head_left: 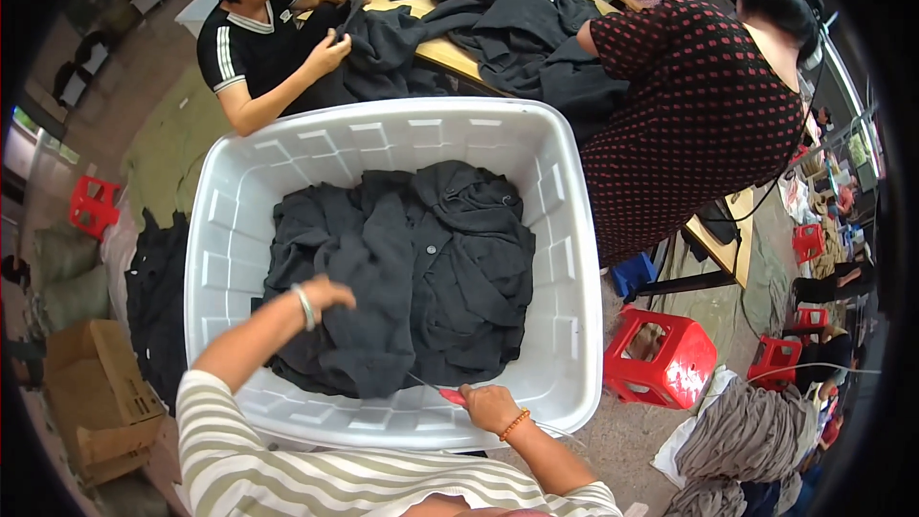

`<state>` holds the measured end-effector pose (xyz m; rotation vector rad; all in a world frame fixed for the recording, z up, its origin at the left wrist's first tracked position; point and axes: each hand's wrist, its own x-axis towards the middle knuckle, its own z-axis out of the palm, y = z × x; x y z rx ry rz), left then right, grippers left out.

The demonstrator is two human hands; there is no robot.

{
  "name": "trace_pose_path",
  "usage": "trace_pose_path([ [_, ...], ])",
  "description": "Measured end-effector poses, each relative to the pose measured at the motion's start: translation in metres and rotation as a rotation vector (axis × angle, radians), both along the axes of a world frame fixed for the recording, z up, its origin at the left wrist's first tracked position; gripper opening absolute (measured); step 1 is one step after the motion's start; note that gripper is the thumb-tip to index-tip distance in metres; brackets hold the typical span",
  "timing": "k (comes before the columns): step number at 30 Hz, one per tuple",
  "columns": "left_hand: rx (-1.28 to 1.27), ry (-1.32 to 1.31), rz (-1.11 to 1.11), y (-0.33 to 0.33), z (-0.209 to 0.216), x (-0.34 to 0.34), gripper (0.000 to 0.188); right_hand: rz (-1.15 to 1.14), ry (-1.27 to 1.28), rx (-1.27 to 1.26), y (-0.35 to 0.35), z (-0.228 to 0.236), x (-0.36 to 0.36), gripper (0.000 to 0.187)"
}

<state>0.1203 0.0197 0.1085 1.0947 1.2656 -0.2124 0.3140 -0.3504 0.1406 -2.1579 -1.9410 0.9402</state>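
The white tub point(552, 302) occupies the centre of the work area. Beyond its far right corner, a person in a dark red-patterned garment point(699, 124) bends toward a wooden tabletop point(450, 56) loaded with dark cloth. Past the tub's far left corner, a second person in a black top point(258, 50) handles similar cloth with both hands. The dark garments point(469, 278) lie heaped on the tub floor, between the left and right walls, below the rim. A red stool point(684, 356) stands outside the near right corner; an open cardboard box point(100, 383) sits outside the near left corner. The left hand point(330, 295) is positioned over the left portion of the heap, fingers directed toward the right wall; whether it grips cloth cannot be determined. The right hand point(493, 409) is at the near edge, right of its midpoint, closed around the red handle of a thin tool point(453, 396). The tool points left and inward, its tip at the near end of the garments. One button point(431, 250) shows near the heap's centre, beyond both hands.
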Motion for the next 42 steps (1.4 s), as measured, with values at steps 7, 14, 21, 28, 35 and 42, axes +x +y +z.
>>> trace_pose_path([
  [7, 0.906, -0.875, -0.461, 0.134, 0.241, 0.262, 0.01, -0.121, -0.044, 0.093, -0.013, 0.014, 0.01, 0.009],
  [14, 0.828, -1.391, -0.268, 0.044, 0.363, 0.38, 0.104, -0.249, 0.018, 0.026, -0.038, 0.007, 0.005, 0.012],
  [21, 0.602, -0.522, -0.612, 0.051, 0.032, 0.246, 0.064, -0.234, 0.053, -0.055, -0.031, 0.0, 0.007, 0.021],
  [28, 0.666, 0.293, -0.848, -0.07, -0.145, 0.007, 0.071, -0.195, -0.048, -0.083, 0.004, -0.01, 0.023, 0.013],
  [35, 0.864, 0.077, -0.643, -0.091, -0.173, -0.032, 0.07, -0.094, -0.05, -0.046, 0.071, -0.021, 0.007, 0.021],
  [42, 1.071, 0.277, -0.908, -0.084, -0.175, -0.032, 0.08, -0.009, -0.047, -0.082, 0.156, -0.058, -0.034, 0.02],
])
